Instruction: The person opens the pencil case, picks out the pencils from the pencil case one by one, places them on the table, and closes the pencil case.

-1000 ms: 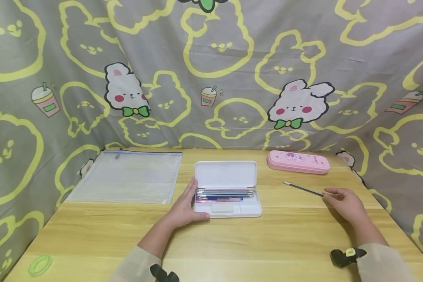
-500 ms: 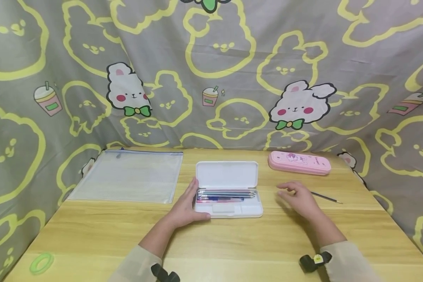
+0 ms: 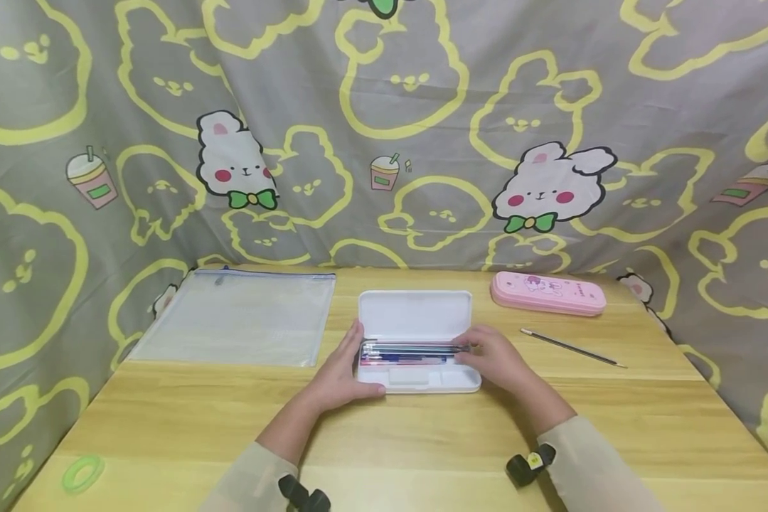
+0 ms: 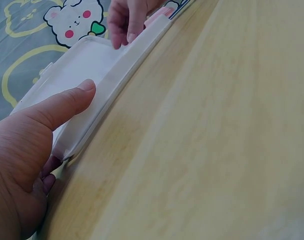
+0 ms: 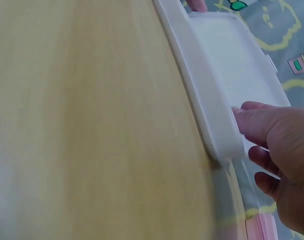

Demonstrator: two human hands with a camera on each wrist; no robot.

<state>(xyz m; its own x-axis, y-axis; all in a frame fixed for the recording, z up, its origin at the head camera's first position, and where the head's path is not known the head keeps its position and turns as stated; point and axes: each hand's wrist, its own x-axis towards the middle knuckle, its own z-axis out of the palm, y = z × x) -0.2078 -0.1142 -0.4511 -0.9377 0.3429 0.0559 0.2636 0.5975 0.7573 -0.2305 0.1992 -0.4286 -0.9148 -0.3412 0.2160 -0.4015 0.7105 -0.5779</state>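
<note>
An open white pencil case [image 3: 416,313] lies on the table, its lid tilted back. My left hand [image 3: 339,377] holds the case's left end, thumb at the front edge and fingers along the side. Several pencils [image 3: 409,349], blue and pink pens [image 3: 403,360] and a white eraser [image 3: 408,376] are in the tray. At the tray's right end, my right hand [image 3: 496,361] pinches the pencil tips between thumb and forefinger. Its fingers [image 5: 259,125] reach over the case rim in the right wrist view. A dark pencil [image 3: 572,347] lies on the table to the right.
A pink pencil case [image 3: 547,293] with a closed lid stands at the back right. To the left lies a clear zip pouch [image 3: 237,320], and a green ring [image 3: 82,473] is near the front left. A patterned curtain [image 3: 320,85] hangs behind the table [image 3: 384,441].
My right hand has let go of the dark pencil, leaving it on the table, and moved left to the pencils in the white case. The left hand has stayed on the case.
</note>
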